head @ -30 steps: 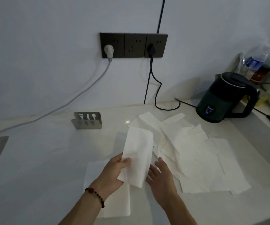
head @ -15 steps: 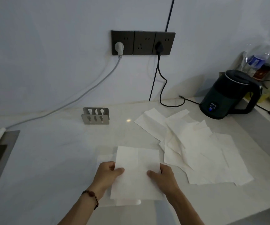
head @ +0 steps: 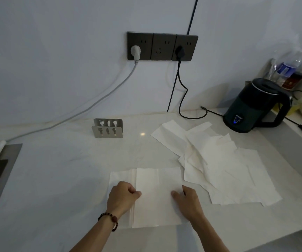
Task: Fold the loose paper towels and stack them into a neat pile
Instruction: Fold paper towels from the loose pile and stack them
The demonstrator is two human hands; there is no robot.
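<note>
Head view looks down on a pale stone table point(head: 59, 170) set against a white wall. Near the front edge, about midway along it, a folded paper towel point(head: 156, 197) lies flat on top of the pile of folded towels point(head: 121, 176), whose left margin shows from under it. The left hand point(head: 122, 196) rests on the towel's left edge, its fingers point(head: 134, 193) curled in and pressed together against the sheet; whether they pinch the edge or only press it down cannot be told. A bead bracelet point(head: 110, 218) circles that wrist. The right hand point(head: 187, 198) lies on the towel's right edge, fingers close together and pointing left, flat on the paper.

To the right, reaching toward the table's right edge, the loose paper towels point(head: 224, 168) lie in an overlapping, creased heap; its nearest sheet sits just beside the folded towel's right edge, and contact cannot be judged.

At the back edge, left of centre, stands a metal holder point(head: 108, 130) with fork, knife and spoon cut-outs. A dark electric kettle point(head: 255, 106) with a lit display stands at the back right corner. On the wall above, a triple socket panel point(head: 162, 46) holds a grey plug point(head: 135, 51) and a black plug point(head: 179, 51).
</note>
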